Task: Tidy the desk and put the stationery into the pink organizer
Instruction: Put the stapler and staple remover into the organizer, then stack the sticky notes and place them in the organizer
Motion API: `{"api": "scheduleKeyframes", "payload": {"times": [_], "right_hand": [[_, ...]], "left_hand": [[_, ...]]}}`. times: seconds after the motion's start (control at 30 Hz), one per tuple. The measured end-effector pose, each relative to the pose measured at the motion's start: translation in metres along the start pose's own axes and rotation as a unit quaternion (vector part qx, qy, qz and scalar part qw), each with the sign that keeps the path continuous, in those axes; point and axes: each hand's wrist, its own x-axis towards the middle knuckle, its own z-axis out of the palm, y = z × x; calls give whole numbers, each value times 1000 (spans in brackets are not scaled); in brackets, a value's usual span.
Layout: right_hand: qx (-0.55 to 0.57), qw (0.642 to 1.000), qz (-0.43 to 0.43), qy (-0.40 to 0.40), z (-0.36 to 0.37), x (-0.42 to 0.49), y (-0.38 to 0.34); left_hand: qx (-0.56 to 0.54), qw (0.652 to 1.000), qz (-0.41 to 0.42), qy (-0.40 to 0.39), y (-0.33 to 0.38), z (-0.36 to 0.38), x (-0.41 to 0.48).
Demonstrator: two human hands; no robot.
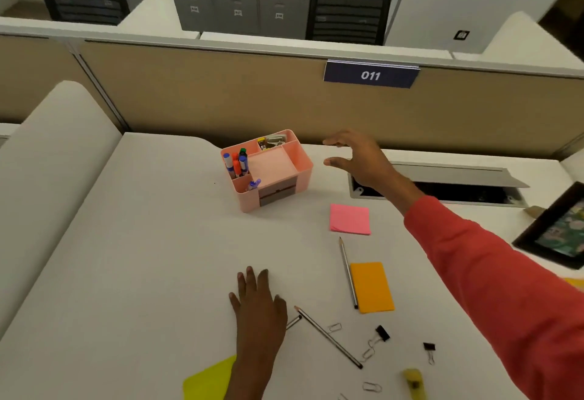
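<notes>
White desk point(142, 257), contents listed from its left side.

- Yellow-green paper sheet point(207, 380): near edge, partly under the left forearm.
- Left hand point(257, 301): palm down, flat on the desk, fingers straight and slightly spread, holding nothing. Forearm runs straight back to the bottom edge.
- Pink organizer point(268, 175): upright at the back of the desk, near the tan partition point(221, 99), well apart from the left hand. Markers point(235, 162) stand in its left compartment. Small metal items fill the rear one, too small to identify.
- Diagonal pencil point(328, 336): lying just right of the left hand.
- Pink sticky pad point(349, 219): flat, in front and right of the organizer.
- Right hand point(354, 156): raised beside the organizer's right wall, apart from it, fingers extended, thumb spread below, holding nothing. Arm reaches in from the lower right in a red sleeve point(489, 273).
- Second pencil point(348, 273): just beside the orange pad point(372, 287).
- Binder clips point(383, 332): loose near the front, with paper clips point(371, 386).
- Black picture frame point(556, 232): far right.
</notes>
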Motion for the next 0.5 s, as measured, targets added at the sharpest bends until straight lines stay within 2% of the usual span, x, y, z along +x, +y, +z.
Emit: {"api": "scheduleKeyframes", "payload": {"times": [0.07,0.17,0.23,0.37,0.5], "right_hand": [[27,999,33,11,-1,-29,11],[42,995,95,12,2,-84,33],[44,989,141,-10,12,-128,46],[7,971,223,-82,47,-196,58],[-55,962,206,-170,59,-229,63]], "left_hand": [[-20,999,15,37,2,4,4],[-64,989,85,102,26,13,0],[-116,978,134,107,51,22,-8],[-130,973,191,9,88,51,-17],[-94,978,169,-78,112,78,-26]]}}
